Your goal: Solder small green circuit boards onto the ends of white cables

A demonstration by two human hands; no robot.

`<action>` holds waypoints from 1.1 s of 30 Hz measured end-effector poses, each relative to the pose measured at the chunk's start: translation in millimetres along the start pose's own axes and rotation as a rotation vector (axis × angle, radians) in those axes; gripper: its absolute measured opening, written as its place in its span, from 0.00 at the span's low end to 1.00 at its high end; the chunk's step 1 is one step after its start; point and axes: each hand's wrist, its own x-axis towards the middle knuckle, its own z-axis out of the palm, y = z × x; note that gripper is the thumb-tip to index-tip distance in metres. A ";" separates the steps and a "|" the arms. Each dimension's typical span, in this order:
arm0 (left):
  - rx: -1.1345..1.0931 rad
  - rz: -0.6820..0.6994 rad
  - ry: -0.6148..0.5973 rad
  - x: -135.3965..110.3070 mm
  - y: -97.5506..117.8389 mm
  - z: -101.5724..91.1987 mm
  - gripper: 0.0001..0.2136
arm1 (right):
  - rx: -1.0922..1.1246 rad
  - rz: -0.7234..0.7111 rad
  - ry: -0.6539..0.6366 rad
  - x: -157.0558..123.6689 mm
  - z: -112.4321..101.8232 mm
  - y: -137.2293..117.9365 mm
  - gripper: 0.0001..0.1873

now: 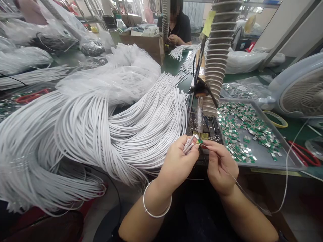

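Your left hand (176, 165) closes on white cable ends (189, 144), their tips pointing right toward your right hand (222, 166), whose fingertips (205, 144) pinch a thin wire (242, 190) just beside them.

Green workbench (174, 65), gray parts tray (282, 161), white cable bundles (101, 124)

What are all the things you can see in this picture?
cables: very many, white, big heap left of the hands
small metal pieces: many, green and silver, in the tray
tray: one, grey, right of the hands
scissors: one pair, red handles, right of the tray
tape roll: one, yellow, beside the tray
fan: one, white, far right
ribbed hose: one, beige, behind the tray
cardboard box: one, brown, behind the cables
co-worker: one, black shirt, far end of the bench
left hand: one, holding cable ends
right hand: one, beside the left hand, pinching something small
bangle: one, silver, on the left wrist
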 end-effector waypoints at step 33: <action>0.017 0.042 0.049 -2.5 4.9 -1.9 0.03 | -0.026 -0.050 0.012 4.8 1.9 -2.6 0.11</action>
